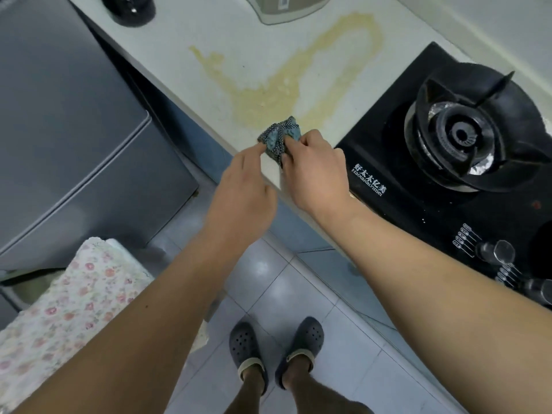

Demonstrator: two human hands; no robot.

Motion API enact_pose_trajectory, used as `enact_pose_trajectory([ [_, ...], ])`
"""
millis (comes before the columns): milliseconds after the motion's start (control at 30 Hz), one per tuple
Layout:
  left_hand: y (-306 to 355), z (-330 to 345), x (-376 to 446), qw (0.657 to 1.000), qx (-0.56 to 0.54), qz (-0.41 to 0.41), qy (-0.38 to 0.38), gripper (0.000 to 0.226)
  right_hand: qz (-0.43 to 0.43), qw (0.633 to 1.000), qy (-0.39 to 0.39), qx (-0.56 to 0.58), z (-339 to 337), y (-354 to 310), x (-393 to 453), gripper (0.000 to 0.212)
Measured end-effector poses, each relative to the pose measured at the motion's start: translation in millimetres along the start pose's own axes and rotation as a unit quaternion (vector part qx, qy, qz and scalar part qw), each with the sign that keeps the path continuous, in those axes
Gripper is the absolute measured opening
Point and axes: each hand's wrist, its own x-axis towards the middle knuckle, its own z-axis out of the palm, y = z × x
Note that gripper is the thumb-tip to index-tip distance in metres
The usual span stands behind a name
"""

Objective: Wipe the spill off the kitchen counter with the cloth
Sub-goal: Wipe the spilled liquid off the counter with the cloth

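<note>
At the worktop's (pixel 167 34) front edge, both hands pinch the bunched cloth (pixel 279 135): right hand (pixel 316 171) closed on it, left hand (pixel 243 186) tugging a corner, seemingly to reshape it. The yellow spill (pixel 286 82) lies untouched just beyond, beside the gas hob (pixel 442 162).
</note>
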Motion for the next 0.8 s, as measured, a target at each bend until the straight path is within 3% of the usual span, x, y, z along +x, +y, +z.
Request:
enact_pose_trajectory([
  [300, -15.7, -40.1, 53.9, 0.996, -0.017, -0.070, 0.060, 0.063, -0.108, 0.989, -0.019, 0.095, 16.7, -11.3, 34.8, 0.035],
  [500, -25.3, -73.5, 90.1, 0.987, -0.067, -0.126, 0.075, 0.073, -0.172, 0.981, -0.026, 0.088, 31.6, -59.5, 79.8, 0.018],
  [633, -39.6, -91.9, 108.7, 0.978, -0.080, -0.157, 0.108, 0.074, -0.183, 0.979, -0.029, 0.078, 35.4, -88.0, 114.8, 0.013],
  [800, -58.0, -116.9, 141.7, 0.980, -0.065, -0.134, 0.131, 0.064, -0.169, 0.982, -0.040, 0.074, 40.9, -114.9, 164.9, 0.020],
])
